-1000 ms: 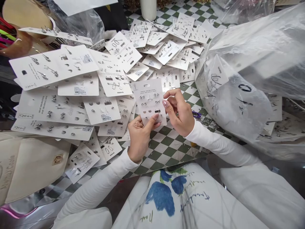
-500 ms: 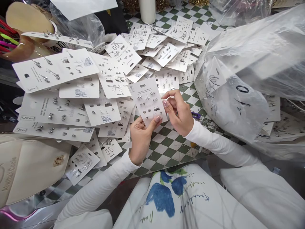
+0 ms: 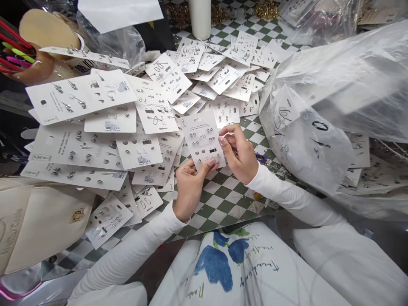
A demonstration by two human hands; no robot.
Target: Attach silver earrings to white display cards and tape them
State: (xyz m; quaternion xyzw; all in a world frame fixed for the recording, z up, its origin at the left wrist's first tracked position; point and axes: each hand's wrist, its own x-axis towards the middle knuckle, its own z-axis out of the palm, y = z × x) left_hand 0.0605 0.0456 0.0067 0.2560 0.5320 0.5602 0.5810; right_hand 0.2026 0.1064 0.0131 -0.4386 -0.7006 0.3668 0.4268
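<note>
A white earring card [image 3: 205, 136], its printed back facing me with metal posts and backs poking through, is tilted slightly over the checkered table. My left hand [image 3: 191, 182] pinches its lower edge between thumb and fingers. Close to the card's right edge, my right hand [image 3: 238, 154] has thumb and forefinger brought together; whatever they hold is too small or hidden to tell. Left of and behind the hands lie many more earring cards [image 3: 98, 146] in overlapping layers, and a heap of cards [image 3: 219, 76] spreads farther back.
Large clear plastic bags [image 3: 306, 131] fill the right side, with cards under them. A cream handbag [image 3: 47, 221] sits at the left front, and a white cylinder [image 3: 200, 19] stands at the back. Small metal bits and a purple object [image 3: 261, 157] lie right of my right hand.
The card in my left hand has shifted slightly right and down in view. Both hands keep nearly the same grip and place. The whole view has shifted a little.
</note>
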